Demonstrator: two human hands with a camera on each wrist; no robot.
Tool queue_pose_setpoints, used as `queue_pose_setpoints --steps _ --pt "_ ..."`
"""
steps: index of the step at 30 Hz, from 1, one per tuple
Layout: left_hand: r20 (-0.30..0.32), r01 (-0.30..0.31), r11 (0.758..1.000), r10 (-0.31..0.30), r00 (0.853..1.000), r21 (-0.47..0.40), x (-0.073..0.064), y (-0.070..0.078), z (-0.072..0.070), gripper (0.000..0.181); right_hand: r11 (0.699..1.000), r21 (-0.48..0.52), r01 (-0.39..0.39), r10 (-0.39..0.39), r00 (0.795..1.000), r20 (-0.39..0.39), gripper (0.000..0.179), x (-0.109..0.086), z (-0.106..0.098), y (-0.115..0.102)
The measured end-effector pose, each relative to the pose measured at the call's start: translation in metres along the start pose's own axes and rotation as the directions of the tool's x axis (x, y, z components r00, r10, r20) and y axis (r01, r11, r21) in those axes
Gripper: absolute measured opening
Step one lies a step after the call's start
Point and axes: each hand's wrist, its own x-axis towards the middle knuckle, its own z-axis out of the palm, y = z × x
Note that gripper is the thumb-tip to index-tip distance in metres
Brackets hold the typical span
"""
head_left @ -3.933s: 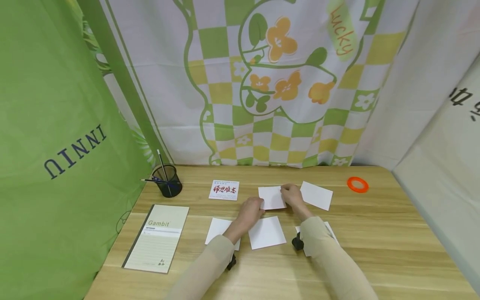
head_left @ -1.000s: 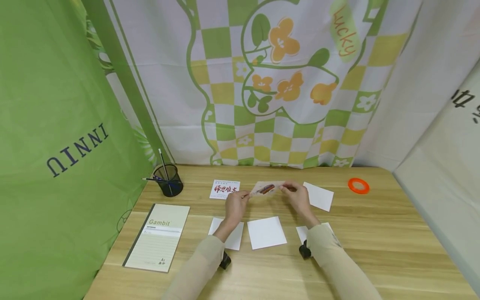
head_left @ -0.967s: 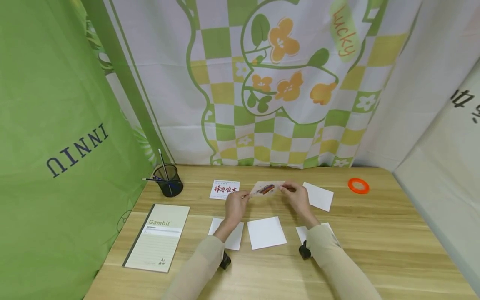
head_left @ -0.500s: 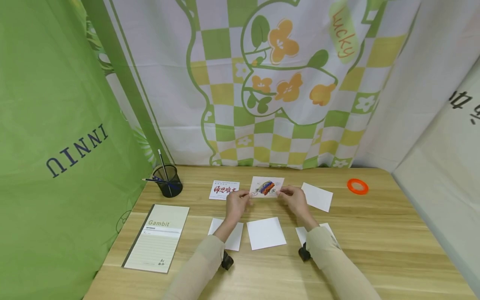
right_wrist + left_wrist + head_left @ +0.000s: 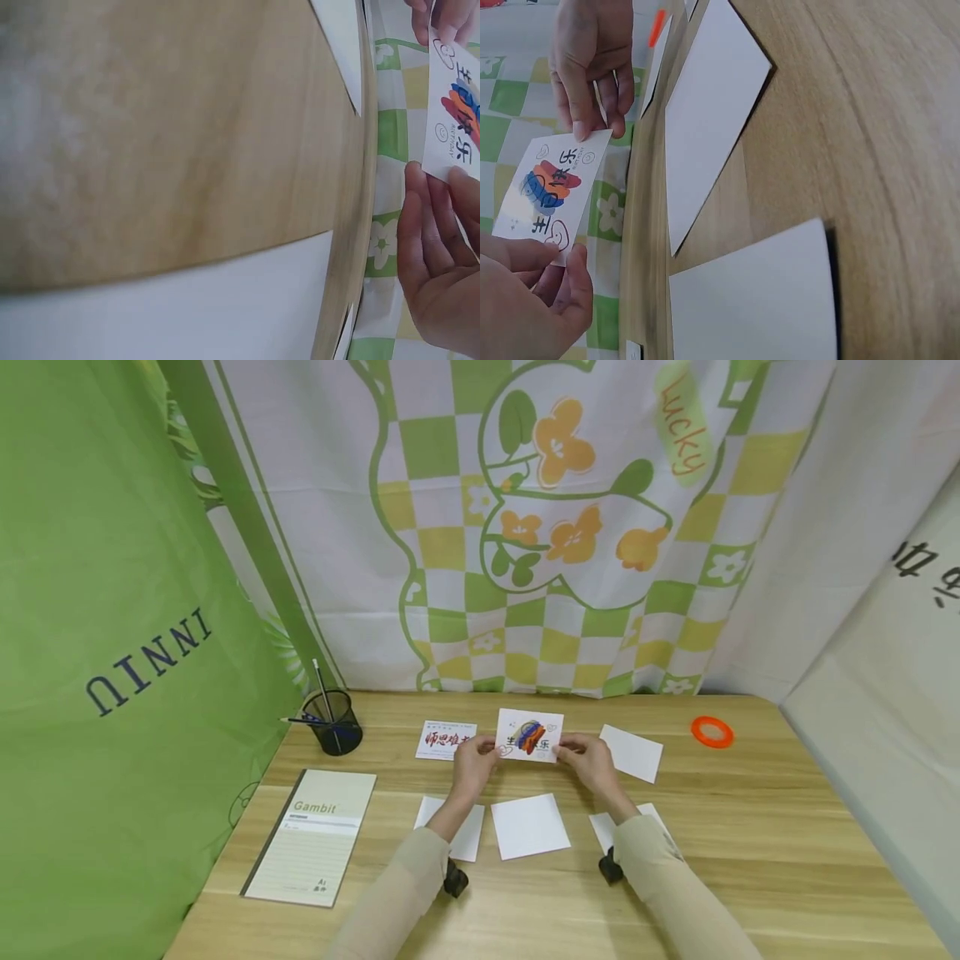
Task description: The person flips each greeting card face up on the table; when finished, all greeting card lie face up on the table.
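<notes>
Held up between both hands is a white birthday card (image 5: 529,735) with colourful brush strokes and black Chinese characters, its printed face toward the head camera. My left hand (image 5: 473,771) pinches its lower left corner between thumb and fingers, and in the left wrist view this left hand (image 5: 536,296) shows close up. At the lower right corner my right hand (image 5: 590,766) pinches the card; the right wrist view shows that right hand (image 5: 442,255) with its thumb on the front. A card with red characters (image 5: 442,737) lies just left, partly behind the left hand.
Several blank white cards lie on the wooden table, among them a middle card (image 5: 531,827), a left card (image 5: 467,832) and a far right card (image 5: 632,753). A notebook (image 5: 311,839) and mesh pen holder (image 5: 330,724) stand left; an orange ring (image 5: 712,732) lies right.
The card first lay blank side up on the table under both hands. It has since been lifted and turned over, and over the last second tilted up so its printed face shows fully.
</notes>
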Motion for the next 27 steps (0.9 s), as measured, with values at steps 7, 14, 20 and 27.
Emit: queue_pose_setpoints --steps 7,14,20,27 --pt "-0.005 0.003 1.000 -0.003 1.000 -0.031 0.003 -0.001 0.005 0.043 1.000 0.005 -0.017 0.017 1.000 0.017 0.023 0.000 -0.002 -0.001" --pt "-0.013 0.013 1.000 -0.013 1.000 -0.009 0.008 -0.002 0.010 0.040 0.997 0.050 -0.055 0.056 0.998 -0.018 0.031 0.000 -0.006 -0.008" --pt "-0.005 0.079 0.994 -0.080 0.997 -0.076 0.009 0.003 0.013 0.039 0.991 0.093 -0.094 0.097 0.995 -0.032 0.030 -0.001 -0.010 -0.010" --pt "0.028 0.187 0.974 -0.184 0.982 -0.131 0.011 0.003 0.018 0.038 0.992 0.050 -0.118 0.121 0.991 -0.052 0.027 0.001 -0.010 -0.005"
